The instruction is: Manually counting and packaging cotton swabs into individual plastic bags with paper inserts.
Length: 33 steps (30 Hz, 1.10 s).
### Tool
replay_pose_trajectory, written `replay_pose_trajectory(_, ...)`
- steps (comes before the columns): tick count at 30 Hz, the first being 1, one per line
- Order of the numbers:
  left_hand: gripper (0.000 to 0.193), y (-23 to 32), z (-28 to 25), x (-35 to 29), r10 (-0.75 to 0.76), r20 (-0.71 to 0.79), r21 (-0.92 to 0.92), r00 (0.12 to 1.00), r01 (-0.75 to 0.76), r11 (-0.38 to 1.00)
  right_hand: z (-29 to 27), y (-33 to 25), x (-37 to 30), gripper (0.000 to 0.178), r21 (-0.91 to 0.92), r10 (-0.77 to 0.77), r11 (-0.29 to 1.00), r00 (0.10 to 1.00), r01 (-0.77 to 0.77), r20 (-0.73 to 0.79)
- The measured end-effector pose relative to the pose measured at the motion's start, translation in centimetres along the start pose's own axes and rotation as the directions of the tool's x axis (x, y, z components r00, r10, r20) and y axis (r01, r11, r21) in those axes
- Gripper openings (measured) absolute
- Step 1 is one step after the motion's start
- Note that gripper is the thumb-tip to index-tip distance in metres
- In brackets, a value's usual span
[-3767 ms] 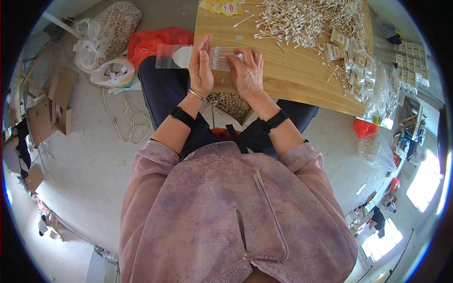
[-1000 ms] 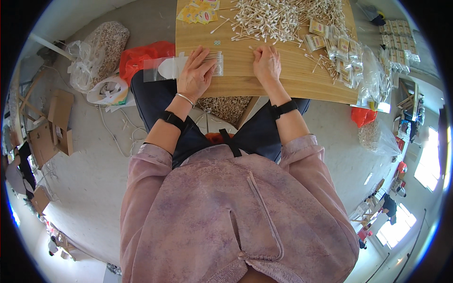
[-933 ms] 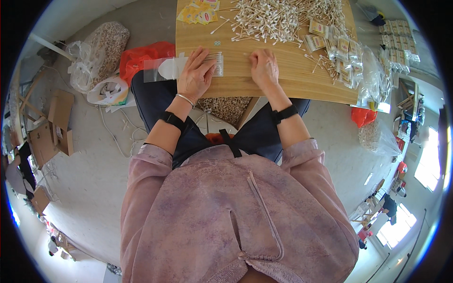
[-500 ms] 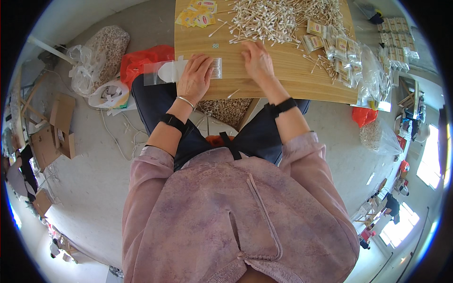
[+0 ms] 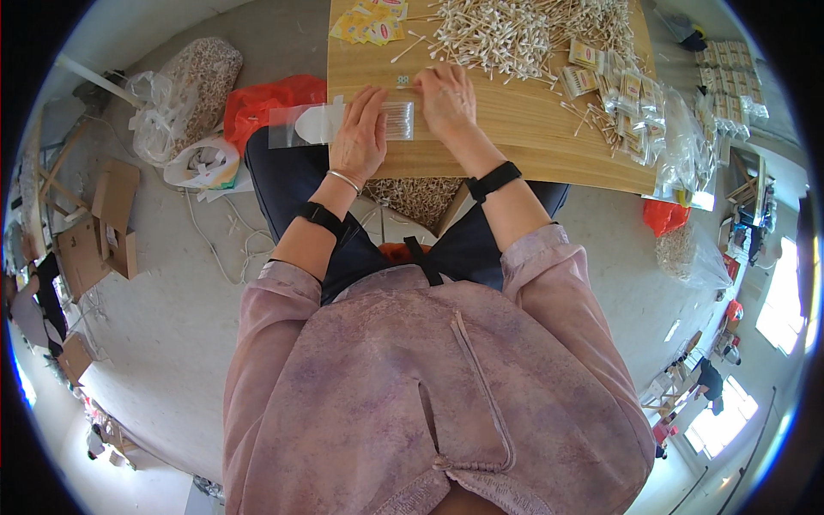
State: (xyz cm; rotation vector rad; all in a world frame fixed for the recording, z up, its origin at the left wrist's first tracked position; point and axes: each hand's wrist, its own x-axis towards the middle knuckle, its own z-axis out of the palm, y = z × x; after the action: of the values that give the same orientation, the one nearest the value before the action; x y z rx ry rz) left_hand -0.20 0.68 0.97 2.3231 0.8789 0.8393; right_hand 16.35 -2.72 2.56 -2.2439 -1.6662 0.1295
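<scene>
My left hand [image 5: 359, 136] lies with its fingers stretched out over a clear plastic bag [image 5: 283, 127], near the table's front left. A row of cotton swabs [image 5: 399, 120] shows inside the bag to the right of that hand, and a white oval patch [image 5: 312, 125] to its left. Just right of the bag, my right hand [image 5: 448, 105] is closed low over the tabletop. A thin swab [image 5: 405, 87] pokes out on the left of its fingertips; the fingertips themselves are partly hidden.
A big heap of loose cotton swabs [image 5: 498, 39] covers the table's far side. Yellow cards [image 5: 371, 21] lie at the far left. Filled packets [image 5: 631, 94] pile up on the right. Below the table edge sits a box of swabs [image 5: 416, 202]; a red bag [image 5: 279, 103] lies left.
My right hand has moved left, closer to the bag, and its fingers have closed on a swab. My left hand stays on the bag. The whole view has shifted slightly.
</scene>
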Motion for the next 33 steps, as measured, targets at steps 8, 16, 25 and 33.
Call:
replay_pose_trajectory(8,0.043,-0.2,-0.3,0.0,-0.17,-0.056,-0.208,0.984,0.155,0.966,1.6,-0.8,-1.7,0.02,0.276,-0.001,0.959,0.977,0.061,-0.212)
replay_pose_trajectory(16,0.041,0.1,0.1,-0.2,-0.137,-0.079,-0.234,0.987,0.115,0.965,1.3,0.4,-3.3,0.03,0.267,0.128,0.961,0.974,-0.075,-0.188)
replay_pose_trajectory(25,0.032,-0.2,1.2,-0.1,0.011,0.007,0.093,1.0,-0.011,0.996,0.1,1.1,-0.3,0.016,0.159,-0.002,0.987,0.996,0.016,-0.087)
replay_pose_trajectory(33,0.033,0.0,1.3,-0.1,0.016,0.017,0.124,1.0,-0.018,0.992,0.2,0.7,-0.3,0.009,0.082,0.054,0.996,0.991,-0.045,-0.119)
